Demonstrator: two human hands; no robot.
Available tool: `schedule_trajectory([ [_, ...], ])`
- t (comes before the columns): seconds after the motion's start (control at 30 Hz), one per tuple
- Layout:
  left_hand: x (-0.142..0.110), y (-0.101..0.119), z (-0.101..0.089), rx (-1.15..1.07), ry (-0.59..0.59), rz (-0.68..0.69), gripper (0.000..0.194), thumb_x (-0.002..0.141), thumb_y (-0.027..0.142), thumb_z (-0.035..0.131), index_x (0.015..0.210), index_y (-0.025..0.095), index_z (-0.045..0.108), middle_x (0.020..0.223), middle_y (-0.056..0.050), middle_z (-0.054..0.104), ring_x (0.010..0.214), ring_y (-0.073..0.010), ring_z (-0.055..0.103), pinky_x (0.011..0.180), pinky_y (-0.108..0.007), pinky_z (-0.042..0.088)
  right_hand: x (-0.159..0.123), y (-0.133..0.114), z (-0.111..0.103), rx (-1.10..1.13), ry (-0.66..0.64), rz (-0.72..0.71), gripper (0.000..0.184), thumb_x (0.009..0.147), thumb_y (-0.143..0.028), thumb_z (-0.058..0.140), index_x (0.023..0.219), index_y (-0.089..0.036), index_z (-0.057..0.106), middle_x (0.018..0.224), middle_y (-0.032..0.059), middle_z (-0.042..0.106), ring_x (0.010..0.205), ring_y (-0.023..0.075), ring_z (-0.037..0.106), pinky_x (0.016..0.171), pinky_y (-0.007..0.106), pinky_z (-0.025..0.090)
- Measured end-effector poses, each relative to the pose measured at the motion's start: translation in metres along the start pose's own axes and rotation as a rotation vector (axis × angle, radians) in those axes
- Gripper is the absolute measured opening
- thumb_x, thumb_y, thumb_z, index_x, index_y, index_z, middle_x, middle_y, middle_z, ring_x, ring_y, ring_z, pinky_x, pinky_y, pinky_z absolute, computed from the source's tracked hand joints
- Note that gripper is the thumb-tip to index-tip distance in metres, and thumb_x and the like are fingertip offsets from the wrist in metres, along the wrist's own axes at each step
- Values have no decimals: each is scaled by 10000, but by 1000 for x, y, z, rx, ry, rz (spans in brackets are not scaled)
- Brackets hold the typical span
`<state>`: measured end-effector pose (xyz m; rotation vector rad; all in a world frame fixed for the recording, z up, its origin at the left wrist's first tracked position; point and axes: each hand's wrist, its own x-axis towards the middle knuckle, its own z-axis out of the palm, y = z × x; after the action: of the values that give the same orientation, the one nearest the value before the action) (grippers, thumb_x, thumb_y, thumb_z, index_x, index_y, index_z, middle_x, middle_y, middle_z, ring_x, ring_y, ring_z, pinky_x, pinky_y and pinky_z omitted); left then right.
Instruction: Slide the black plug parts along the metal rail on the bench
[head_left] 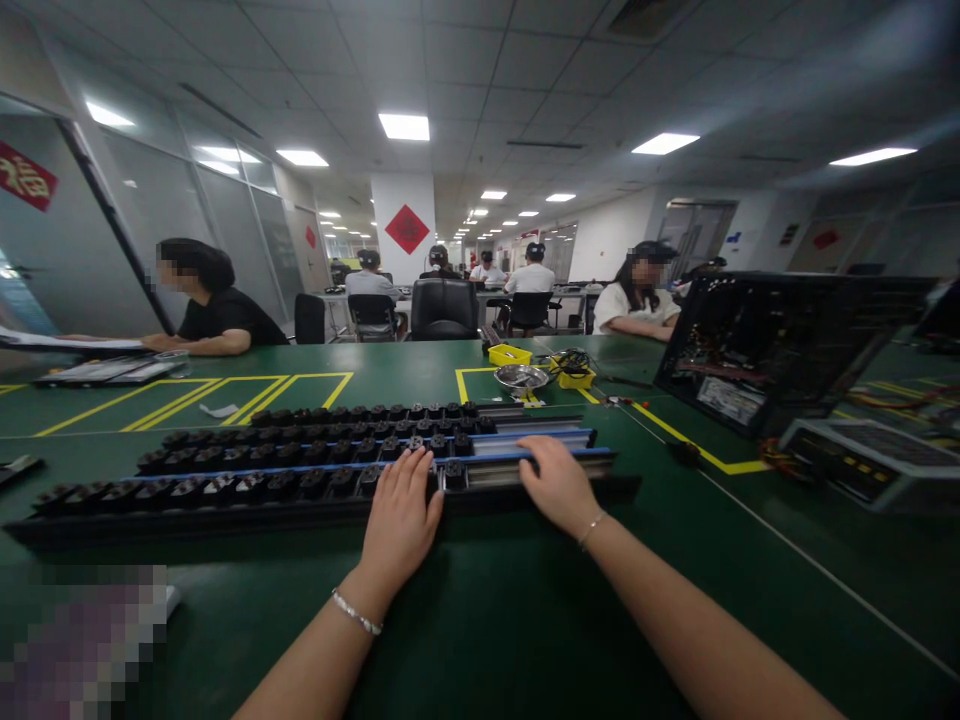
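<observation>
Several long dark rails [322,515] lie side by side across the green table, with rows of black socket-like blocks [251,485] set along them. Blue strips run between the rows. My left hand [405,510] lies over the front rows right of their middle, fingers stretched forward onto the blocks and thumb apart. What sits under its fingertips is hidden. Toward the right ends, where the rails show bare silver channel [499,475], my right hand [559,480] rests with its fingers over the rail edge and its thumb held apart. Nothing shows between them.
Behind the rails stand a metal bowl [521,378], a yellow tray [510,355] and a yellow box [574,375] with black cables. An opened computer case [780,350] and a power supply [877,460] occupy the right. People sit at left, right and farther back.
</observation>
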<state>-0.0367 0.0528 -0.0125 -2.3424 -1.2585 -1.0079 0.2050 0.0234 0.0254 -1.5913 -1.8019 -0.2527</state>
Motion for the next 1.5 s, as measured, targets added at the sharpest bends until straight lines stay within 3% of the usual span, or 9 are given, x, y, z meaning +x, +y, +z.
schedule_trajectory([
  [0.13,-1,1,2,-5,-48,8,461,889,326,400,1332,198,412,1316,-97,532,1288,-260,386,1068,-494,308,1,-62,32,136,-112,31,382,827,-282,467,1167,-152,579,1174,92,616,1106,196,523,995,345,371],
  [0.27,0,7,-1,5,-69,-20,433,884,304,404,1309,235,453,1328,-75,524,1298,-261,371,1071,-496,305,2,-82,46,77,-178,88,395,826,-356,509,1193,-222,565,1163,50,629,1092,201,530,961,349,368],
  [0.93,0,11,-4,27,-97,-17,313,871,314,442,1135,274,605,1357,-79,485,1332,-301,306,1071,-534,287,-2,-84,48,15,-123,151,318,841,-314,474,1120,-222,595,1094,56,652,1048,188,559,936,321,359],
  [1.5,0,11,-5,18,-89,-9,296,857,288,465,1104,286,628,1354,-87,485,1321,-311,323,1060,-542,298,-4,-77,45,18,-92,185,321,826,-292,480,1112,-211,602,1075,60,655,1049,190,555,950,316,354],
])
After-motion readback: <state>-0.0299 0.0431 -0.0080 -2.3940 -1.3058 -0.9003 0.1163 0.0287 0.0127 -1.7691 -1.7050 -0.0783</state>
